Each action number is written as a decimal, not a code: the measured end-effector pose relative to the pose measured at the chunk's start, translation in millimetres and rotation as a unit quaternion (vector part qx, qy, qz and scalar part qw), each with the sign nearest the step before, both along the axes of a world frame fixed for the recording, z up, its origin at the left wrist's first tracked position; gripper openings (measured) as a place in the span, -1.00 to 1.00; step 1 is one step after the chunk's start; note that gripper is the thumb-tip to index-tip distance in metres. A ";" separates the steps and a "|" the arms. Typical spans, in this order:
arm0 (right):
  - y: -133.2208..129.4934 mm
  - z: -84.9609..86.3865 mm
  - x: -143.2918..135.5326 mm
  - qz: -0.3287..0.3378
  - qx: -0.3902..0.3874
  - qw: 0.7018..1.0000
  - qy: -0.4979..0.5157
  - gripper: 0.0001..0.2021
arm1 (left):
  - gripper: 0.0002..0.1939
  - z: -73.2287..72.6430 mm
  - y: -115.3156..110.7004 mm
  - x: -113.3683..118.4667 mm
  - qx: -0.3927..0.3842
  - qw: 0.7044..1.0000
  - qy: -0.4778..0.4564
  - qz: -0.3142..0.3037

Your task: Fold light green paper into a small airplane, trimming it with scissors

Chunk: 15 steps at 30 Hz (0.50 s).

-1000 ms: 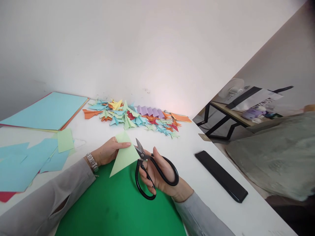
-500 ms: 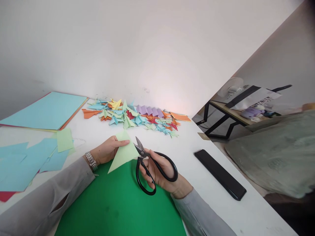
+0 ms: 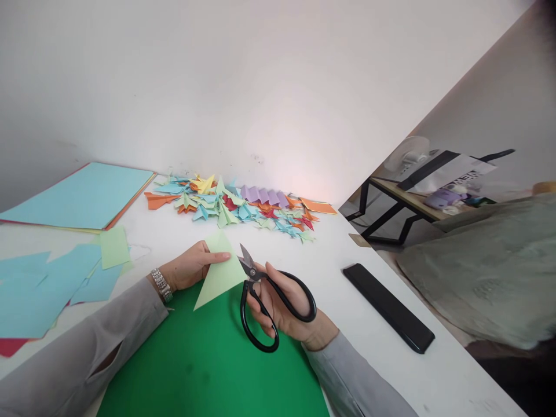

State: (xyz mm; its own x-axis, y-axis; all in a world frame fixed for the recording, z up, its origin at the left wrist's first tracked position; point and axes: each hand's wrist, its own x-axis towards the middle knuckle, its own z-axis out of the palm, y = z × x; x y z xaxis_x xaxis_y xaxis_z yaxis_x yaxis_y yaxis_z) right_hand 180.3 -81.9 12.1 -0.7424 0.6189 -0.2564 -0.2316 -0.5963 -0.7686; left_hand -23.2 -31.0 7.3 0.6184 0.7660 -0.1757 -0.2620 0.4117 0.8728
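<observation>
My left hand [image 3: 189,267], with a metal watch at the wrist, pinches a light green triangular paper [image 3: 220,277], its thumb lying on top. Black-handled scissors [image 3: 252,272] are in my right hand [image 3: 286,310], with fingers through the loops. Their blades are parted and point up and left, right at the paper's right edge. Both hands are above a green sheet [image 3: 212,365] on the white table [image 3: 334,301]. Behind them lies a pile of small folded paper pieces [image 3: 228,211] in many colours.
A stack of large coloured sheets [image 3: 82,194] lies at the back left, with loose blue papers [image 3: 56,284] nearer. A long black object [image 3: 388,307] rests on the right. Beyond the table edge are a low shelf [image 3: 403,200] with a bag and grey-green cloth [image 3: 482,272].
The green paper has shifted slightly right and down with my left hand. The scissor handles have moved slightly right and down.
</observation>
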 end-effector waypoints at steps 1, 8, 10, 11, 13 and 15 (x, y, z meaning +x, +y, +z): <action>-0.1 -1.0 -0.1 0.003 0.002 1.000 -0.001 -0.41 | -0.75 -0.4 -0.1 -0.3 0.002 1.000 -0.002 -0.008; -1.6 -1.2 1.3 0.011 0.007 1.000 0.012 -0.41 | -0.71 0.6 -1.6 -1.7 0.004 0.999 0.003 -0.034; -2.2 0.7 0.5 -0.003 -0.003 1.000 0.013 -0.42 | -0.70 1.4 -2.3 -0.8 0.008 0.999 0.005 -0.035; -2.5 1.8 -0.1 -0.012 -0.007 1.000 0.012 -0.43 | -0.70 1.6 -2.4 -0.2 0.008 0.999 0.006 -0.033; -2.9 4.2 -1.3 -0.026 -0.006 1.000 0.011 -0.46 | -0.75 1.6 -2.1 1.0 0.002 1.000 0.013 -0.021; -2.9 6.3 -2.0 -0.034 0.002 0.999 0.009 -0.47 | -0.76 0.5 -0.7 1.9 -0.008 1.000 0.015 0.002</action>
